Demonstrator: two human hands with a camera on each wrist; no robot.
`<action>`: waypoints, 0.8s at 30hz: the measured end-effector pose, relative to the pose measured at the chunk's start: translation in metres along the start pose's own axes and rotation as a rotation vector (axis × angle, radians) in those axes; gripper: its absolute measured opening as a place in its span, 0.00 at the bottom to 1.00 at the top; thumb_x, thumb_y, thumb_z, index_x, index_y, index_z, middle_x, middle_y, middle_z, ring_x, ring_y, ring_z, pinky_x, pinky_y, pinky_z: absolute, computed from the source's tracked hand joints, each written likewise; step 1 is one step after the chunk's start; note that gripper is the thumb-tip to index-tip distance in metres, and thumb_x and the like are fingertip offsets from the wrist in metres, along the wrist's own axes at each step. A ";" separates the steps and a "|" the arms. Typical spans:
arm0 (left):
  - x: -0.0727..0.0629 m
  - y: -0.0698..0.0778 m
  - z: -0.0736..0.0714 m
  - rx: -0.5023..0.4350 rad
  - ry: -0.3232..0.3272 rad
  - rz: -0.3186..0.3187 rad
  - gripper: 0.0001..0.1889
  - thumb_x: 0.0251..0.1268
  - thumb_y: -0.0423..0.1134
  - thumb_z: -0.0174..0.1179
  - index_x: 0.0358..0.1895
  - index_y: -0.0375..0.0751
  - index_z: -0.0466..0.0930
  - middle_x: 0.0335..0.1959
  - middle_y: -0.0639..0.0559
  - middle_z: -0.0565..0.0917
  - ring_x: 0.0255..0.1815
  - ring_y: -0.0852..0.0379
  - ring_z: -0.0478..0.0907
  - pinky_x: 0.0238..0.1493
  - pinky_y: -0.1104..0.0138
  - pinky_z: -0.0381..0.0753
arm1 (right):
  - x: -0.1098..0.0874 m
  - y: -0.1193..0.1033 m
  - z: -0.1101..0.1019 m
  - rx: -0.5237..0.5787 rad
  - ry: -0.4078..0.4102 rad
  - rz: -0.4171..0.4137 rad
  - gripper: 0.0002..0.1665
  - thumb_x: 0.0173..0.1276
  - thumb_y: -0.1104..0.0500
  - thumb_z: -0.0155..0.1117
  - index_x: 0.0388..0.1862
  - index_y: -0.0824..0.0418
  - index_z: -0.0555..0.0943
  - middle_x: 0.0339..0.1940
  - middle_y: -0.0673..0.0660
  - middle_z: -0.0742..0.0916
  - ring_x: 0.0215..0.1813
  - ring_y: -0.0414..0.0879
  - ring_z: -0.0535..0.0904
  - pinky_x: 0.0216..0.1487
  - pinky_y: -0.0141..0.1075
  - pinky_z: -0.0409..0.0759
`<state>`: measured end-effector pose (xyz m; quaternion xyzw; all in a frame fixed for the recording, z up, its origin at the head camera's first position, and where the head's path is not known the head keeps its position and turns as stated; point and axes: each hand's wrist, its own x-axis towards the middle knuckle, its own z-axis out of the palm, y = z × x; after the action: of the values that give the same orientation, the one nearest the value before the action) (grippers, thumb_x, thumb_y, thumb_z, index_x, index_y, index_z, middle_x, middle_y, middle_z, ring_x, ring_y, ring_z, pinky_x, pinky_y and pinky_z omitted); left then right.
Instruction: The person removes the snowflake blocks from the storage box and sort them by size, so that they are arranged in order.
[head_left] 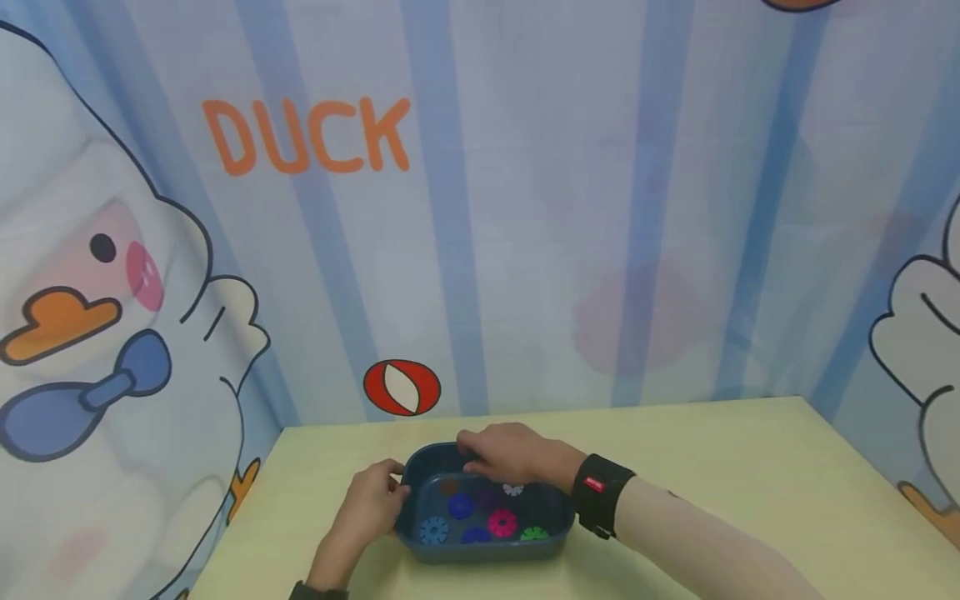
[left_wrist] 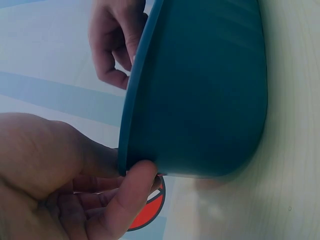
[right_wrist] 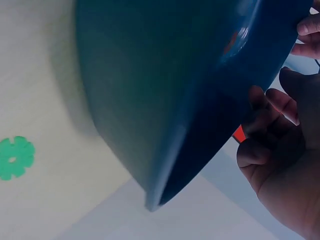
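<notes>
My left hand (head_left: 372, 502) pinches the left end of a dark blue plastic basin (head_left: 480, 552), its thumb (left_wrist: 142, 175) lying against the outer wall. At the far rim is my right hand (head_left: 512, 451), its fingers loosely bent with a gap before the thumb and nothing visible between them. Inside the basin lie several flower-shaped plastic discs, among them a light blue disc (head_left: 433, 531), a blue disc (head_left: 461, 505), a pink disc (head_left: 502, 523), a green disc (head_left: 535, 534) and a white disc (head_left: 513, 490). My right hand partly hides the far wall.
The basin stands on a pale yellow table (head_left: 697, 467). Another green disc (right_wrist: 16, 157) lies on the table beside the basin in the right wrist view. A striped curtain (head_left: 540, 208) with duck prints hangs behind the table.
</notes>
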<state>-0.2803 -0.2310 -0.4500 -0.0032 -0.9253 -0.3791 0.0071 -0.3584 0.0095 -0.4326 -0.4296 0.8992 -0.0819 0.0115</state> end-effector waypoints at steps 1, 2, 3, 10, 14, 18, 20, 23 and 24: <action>0.000 -0.001 -0.001 -0.002 0.000 -0.008 0.17 0.72 0.25 0.62 0.61 0.22 0.78 0.37 0.39 0.84 0.27 0.54 0.84 0.17 0.66 0.89 | 0.003 -0.001 0.000 -0.007 -0.004 -0.009 0.10 0.80 0.50 0.65 0.51 0.52 0.78 0.31 0.43 0.83 0.30 0.36 0.76 0.33 0.32 0.81; 0.000 -0.002 -0.001 -0.002 -0.001 -0.010 0.17 0.72 0.25 0.62 0.61 0.23 0.78 0.37 0.40 0.84 0.27 0.54 0.84 0.17 0.66 0.89 | 0.006 -0.003 0.000 -0.009 -0.007 -0.019 0.10 0.80 0.50 0.65 0.51 0.52 0.78 0.31 0.44 0.83 0.31 0.36 0.77 0.33 0.32 0.80; 0.000 -0.002 -0.002 -0.002 -0.003 -0.013 0.17 0.73 0.25 0.62 0.61 0.23 0.78 0.37 0.40 0.84 0.26 0.54 0.84 0.17 0.65 0.89 | 0.010 -0.005 -0.001 -0.015 -0.010 -0.028 0.10 0.80 0.49 0.65 0.51 0.52 0.78 0.31 0.44 0.83 0.31 0.36 0.77 0.32 0.32 0.80; 0.001 -0.003 -0.008 -0.012 0.002 0.001 0.17 0.73 0.25 0.62 0.61 0.23 0.77 0.35 0.41 0.85 0.25 0.54 0.84 0.17 0.65 0.89 | 0.036 -0.015 -0.005 -0.078 -0.033 -0.060 0.10 0.80 0.48 0.65 0.51 0.50 0.77 0.33 0.44 0.84 0.33 0.36 0.79 0.34 0.31 0.82; -0.001 -0.001 -0.008 -0.014 0.010 0.010 0.17 0.73 0.25 0.62 0.61 0.23 0.78 0.35 0.41 0.84 0.24 0.53 0.85 0.16 0.65 0.88 | 0.044 -0.019 -0.006 -0.089 -0.050 -0.073 0.10 0.80 0.47 0.65 0.51 0.49 0.77 0.32 0.44 0.84 0.34 0.37 0.81 0.35 0.32 0.83; 0.001 0.000 -0.004 -0.026 0.007 0.026 0.16 0.73 0.25 0.62 0.60 0.23 0.78 0.35 0.41 0.84 0.23 0.52 0.85 0.16 0.66 0.88 | 0.048 -0.020 -0.001 -0.093 -0.087 -0.056 0.10 0.79 0.47 0.66 0.50 0.49 0.77 0.31 0.45 0.83 0.33 0.38 0.80 0.34 0.33 0.83; 0.001 0.000 -0.002 -0.031 -0.002 0.028 0.16 0.74 0.26 0.62 0.61 0.23 0.78 0.36 0.41 0.84 0.23 0.53 0.85 0.16 0.66 0.88 | 0.050 -0.021 0.002 -0.092 -0.127 -0.034 0.10 0.79 0.48 0.67 0.50 0.49 0.78 0.30 0.44 0.83 0.33 0.38 0.79 0.35 0.33 0.83; 0.001 0.001 -0.001 -0.031 -0.012 0.010 0.17 0.74 0.26 0.62 0.62 0.24 0.78 0.36 0.41 0.84 0.25 0.52 0.85 0.17 0.66 0.88 | 0.054 -0.024 0.005 -0.120 -0.195 -0.006 0.10 0.78 0.48 0.68 0.50 0.49 0.79 0.30 0.44 0.82 0.33 0.38 0.78 0.35 0.33 0.84; 0.001 0.001 -0.002 -0.033 -0.015 0.001 0.17 0.74 0.26 0.62 0.62 0.24 0.78 0.36 0.41 0.84 0.25 0.52 0.85 0.17 0.66 0.88 | 0.055 -0.025 0.006 -0.132 -0.219 0.002 0.10 0.77 0.48 0.68 0.49 0.48 0.79 0.30 0.44 0.82 0.33 0.39 0.78 0.36 0.34 0.84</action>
<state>-0.2815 -0.2316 -0.4484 -0.0064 -0.9191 -0.3940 0.0003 -0.3730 -0.0496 -0.4321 -0.4348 0.8965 0.0248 0.0816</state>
